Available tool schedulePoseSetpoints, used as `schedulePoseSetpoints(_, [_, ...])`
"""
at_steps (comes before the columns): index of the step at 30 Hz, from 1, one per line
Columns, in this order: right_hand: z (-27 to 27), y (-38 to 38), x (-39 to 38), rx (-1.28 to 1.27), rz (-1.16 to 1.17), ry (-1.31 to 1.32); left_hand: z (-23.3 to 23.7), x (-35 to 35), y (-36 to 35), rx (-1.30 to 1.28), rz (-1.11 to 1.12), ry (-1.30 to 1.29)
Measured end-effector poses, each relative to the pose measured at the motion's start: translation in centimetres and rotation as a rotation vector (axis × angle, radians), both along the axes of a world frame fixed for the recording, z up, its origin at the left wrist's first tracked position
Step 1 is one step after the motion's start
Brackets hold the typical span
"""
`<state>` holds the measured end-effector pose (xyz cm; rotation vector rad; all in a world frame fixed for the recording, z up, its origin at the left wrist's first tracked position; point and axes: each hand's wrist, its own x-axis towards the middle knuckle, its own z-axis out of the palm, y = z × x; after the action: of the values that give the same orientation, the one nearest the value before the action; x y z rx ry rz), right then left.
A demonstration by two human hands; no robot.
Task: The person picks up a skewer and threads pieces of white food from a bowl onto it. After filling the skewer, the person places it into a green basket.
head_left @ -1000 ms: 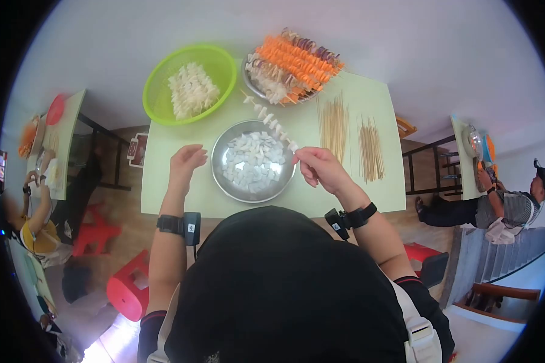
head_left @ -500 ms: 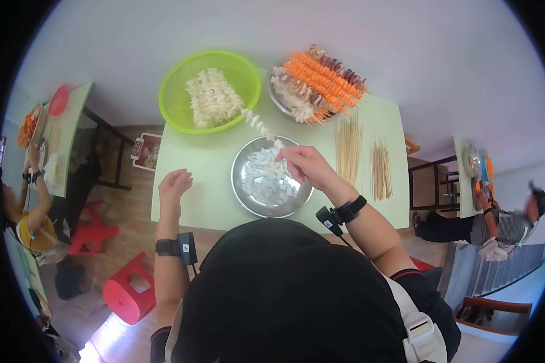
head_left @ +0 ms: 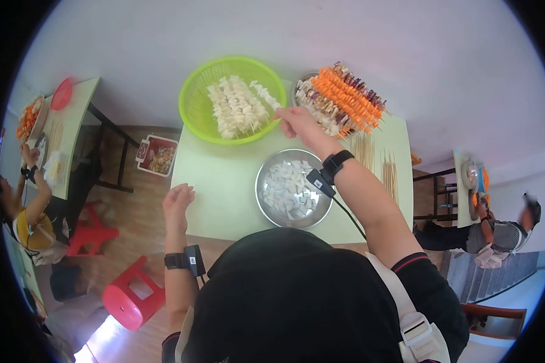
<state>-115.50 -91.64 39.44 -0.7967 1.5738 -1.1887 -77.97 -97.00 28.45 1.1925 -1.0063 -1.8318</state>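
Note:
My right hand [head_left: 297,123] is closed on a skewer of white pieces [head_left: 264,95], pinching its lower end. The loaded skewer slants over the right rim of a green plastic basket [head_left: 191,115]. In the basket lie several skewers of similar white pieces [head_left: 236,107], side by side. Over the near left part of the table my left hand [head_left: 178,204] hangs loosely curled, with nothing visible in it. Between my arms stands a round metal bowl [head_left: 261,202] holding loose white cut pieces [head_left: 289,186].
At the back right, a second metal bowl [head_left: 295,91] carries orange, purple and white skewers [head_left: 345,94]. Bare wooden sticks [head_left: 390,178] lie on the pale table [head_left: 218,181]. A red stool [head_left: 127,302] stands left. Other people work at both sides.
My right hand has moved up and away from the bowl of loose pieces, bringing the loaded skewer over the green basket's edge. My left hand stays near the table's left side. The view has shifted slightly.

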Motion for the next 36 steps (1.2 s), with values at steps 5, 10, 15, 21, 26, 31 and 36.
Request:
schedulePoseSetpoints(5, [-1.9,-2.1,-2.0,0.057,-0.033,0.144,-0.6,0.5,-0.7,0.006,0.001,0.014])
schedulePoseSetpoints(10, [-2.9,-2.0,-2.5,0.198,-0.068,0.256,-0.9,0.2,-1.2,0.032,-0.036,-0.005])
schedulePoseSetpoints(15, [-4.0,2.2,-0.9,0.135,-0.149,0.163,-0.3,-1.6,-1.3,0.021,-0.105,-0.01])
schedulePoseSetpoints(21, [-4.7,12.7,0.9,0.162,-0.268,-0.023,-0.4,-5.6,-1.7,-0.013,-0.31,-0.033])
schedulePoseSetpoints(26, [-6.4,22.2,3.1,0.245,-0.445,-0.024,-0.5,-8.8,-1.1,-0.014,-0.43,-0.043])
schedulePoseSetpoints(31, [-5.9,27.9,6.7,0.368,-0.531,-0.029,-0.3,-12.4,0.4,-0.007,-0.542,-0.022])
schedulePoseSetpoints(36, [-7.4,32.0,10.1,0.371,-0.636,-0.058,0.0,-15.4,2.4,-0.142,-0.692,-0.029])
